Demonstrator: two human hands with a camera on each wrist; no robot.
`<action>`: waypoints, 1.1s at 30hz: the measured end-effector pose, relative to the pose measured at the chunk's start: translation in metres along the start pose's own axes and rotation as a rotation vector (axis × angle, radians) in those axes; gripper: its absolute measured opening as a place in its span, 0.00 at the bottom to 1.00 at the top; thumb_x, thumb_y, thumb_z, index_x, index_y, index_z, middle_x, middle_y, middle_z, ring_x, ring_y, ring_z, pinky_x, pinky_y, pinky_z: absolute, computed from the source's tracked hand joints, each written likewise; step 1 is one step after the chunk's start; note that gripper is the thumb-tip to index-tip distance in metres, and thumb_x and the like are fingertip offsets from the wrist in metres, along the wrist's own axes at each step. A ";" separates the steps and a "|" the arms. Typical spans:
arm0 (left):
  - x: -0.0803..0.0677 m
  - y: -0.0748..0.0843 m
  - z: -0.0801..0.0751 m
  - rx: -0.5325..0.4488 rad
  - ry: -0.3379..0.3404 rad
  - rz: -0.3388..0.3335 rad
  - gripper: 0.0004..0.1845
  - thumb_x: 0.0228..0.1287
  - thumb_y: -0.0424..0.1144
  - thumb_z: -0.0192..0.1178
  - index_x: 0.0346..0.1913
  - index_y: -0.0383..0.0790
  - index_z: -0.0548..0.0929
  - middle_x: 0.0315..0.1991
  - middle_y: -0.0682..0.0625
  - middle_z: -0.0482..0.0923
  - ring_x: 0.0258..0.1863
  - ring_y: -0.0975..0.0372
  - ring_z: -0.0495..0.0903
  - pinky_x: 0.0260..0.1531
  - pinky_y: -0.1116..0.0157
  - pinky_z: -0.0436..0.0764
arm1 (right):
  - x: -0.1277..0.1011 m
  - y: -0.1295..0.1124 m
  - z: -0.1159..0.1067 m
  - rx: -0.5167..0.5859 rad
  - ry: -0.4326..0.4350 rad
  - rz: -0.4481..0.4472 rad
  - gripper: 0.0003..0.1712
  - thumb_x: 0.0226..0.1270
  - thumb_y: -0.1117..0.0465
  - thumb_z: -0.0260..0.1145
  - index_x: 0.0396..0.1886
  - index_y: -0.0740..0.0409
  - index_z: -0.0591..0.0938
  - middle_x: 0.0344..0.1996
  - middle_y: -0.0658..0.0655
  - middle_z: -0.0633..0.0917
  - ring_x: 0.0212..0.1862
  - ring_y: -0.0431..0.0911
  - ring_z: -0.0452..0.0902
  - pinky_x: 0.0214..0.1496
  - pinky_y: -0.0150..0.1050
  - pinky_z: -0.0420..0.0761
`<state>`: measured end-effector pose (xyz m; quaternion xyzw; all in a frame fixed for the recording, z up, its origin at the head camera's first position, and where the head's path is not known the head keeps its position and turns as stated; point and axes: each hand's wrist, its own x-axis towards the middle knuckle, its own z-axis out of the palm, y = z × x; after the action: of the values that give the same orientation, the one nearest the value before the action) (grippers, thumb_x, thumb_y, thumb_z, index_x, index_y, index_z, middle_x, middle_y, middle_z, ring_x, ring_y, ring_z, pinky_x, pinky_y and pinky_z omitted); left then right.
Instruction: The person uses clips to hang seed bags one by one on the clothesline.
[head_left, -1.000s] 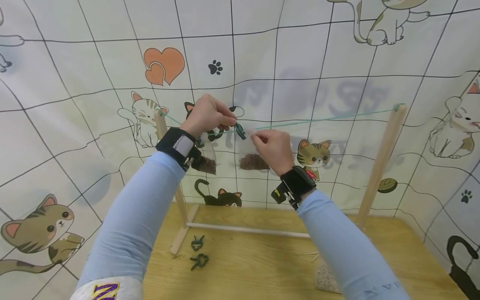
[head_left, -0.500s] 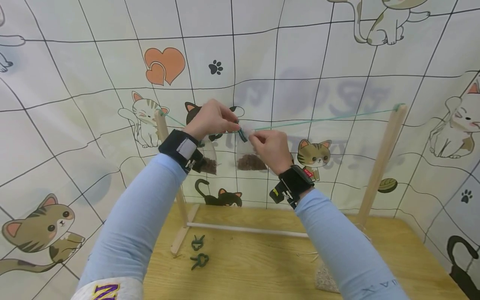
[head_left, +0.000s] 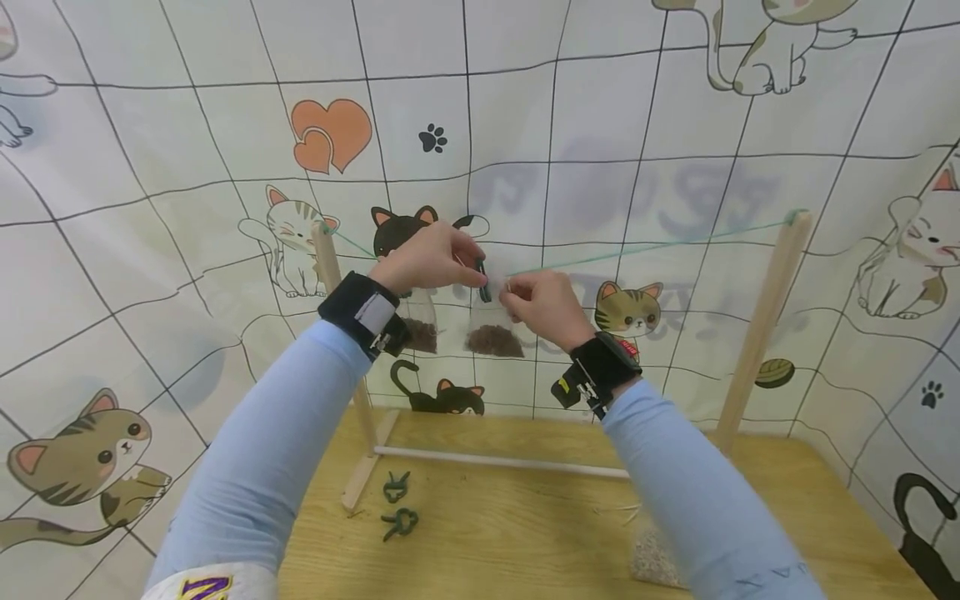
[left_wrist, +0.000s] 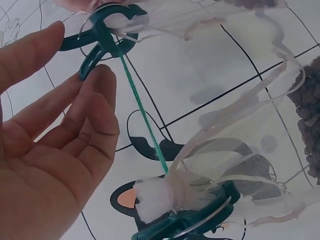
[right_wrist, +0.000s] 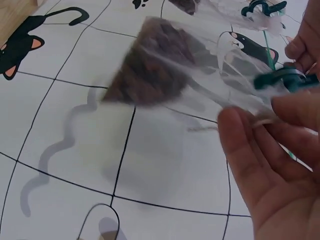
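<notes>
Small clear bag point(head_left: 491, 327) of brown granules hangs at the green string point(head_left: 645, 245), mid-span between two wooden posts point(head_left: 757, 333). Right hand point(head_left: 542, 307) pinches the bag's gathered neck; left hand point(head_left: 431, 257) pinches a dark green clip point(head_left: 484, 282) at the same spot. Left wrist view alone shows a second clip point(left_wrist: 185, 220) already clamping another bag's neck on the string, fingers point(left_wrist: 95, 100) touching the first clip. Right wrist view shows the granules bunched in the bag's bottom. Below: wooden table point(head_left: 487, 533), two spare clips point(head_left: 397, 504). Cat-print cloth point(head_left: 600, 100) behind.
</notes>
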<state>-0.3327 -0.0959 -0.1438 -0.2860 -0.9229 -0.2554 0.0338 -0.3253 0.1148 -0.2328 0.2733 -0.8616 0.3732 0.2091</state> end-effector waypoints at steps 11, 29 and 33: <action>-0.020 0.008 0.015 0.155 -0.007 0.045 0.27 0.66 0.36 0.70 0.67 0.36 0.80 0.56 0.41 0.84 0.51 0.52 0.84 0.52 0.56 0.83 | -0.023 0.002 -0.066 -0.159 -0.255 0.015 0.16 0.75 0.60 0.64 0.55 0.62 0.87 0.52 0.61 0.89 0.49 0.54 0.86 0.47 0.49 0.84; -0.104 -0.021 0.058 0.278 0.603 0.516 0.26 0.70 0.34 0.67 0.67 0.27 0.77 0.64 0.34 0.76 0.66 0.44 0.74 0.68 0.50 0.73 | -0.132 0.035 -0.109 -0.408 0.283 -0.333 0.26 0.77 0.54 0.65 0.66 0.66 0.79 0.62 0.68 0.80 0.65 0.64 0.73 0.62 0.57 0.74; -0.118 -0.035 0.086 0.311 0.702 0.521 0.26 0.73 0.38 0.64 0.68 0.29 0.76 0.66 0.34 0.75 0.65 0.43 0.74 0.67 0.47 0.72 | -0.157 0.054 -0.093 -0.409 0.366 -0.329 0.36 0.81 0.39 0.55 0.67 0.67 0.79 0.63 0.68 0.79 0.64 0.64 0.73 0.73 0.39 0.68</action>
<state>-0.2460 -0.1387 -0.2584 -0.3961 -0.7805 -0.1781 0.4497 -0.2250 0.2660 -0.2908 0.2895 -0.8109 0.1962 0.4691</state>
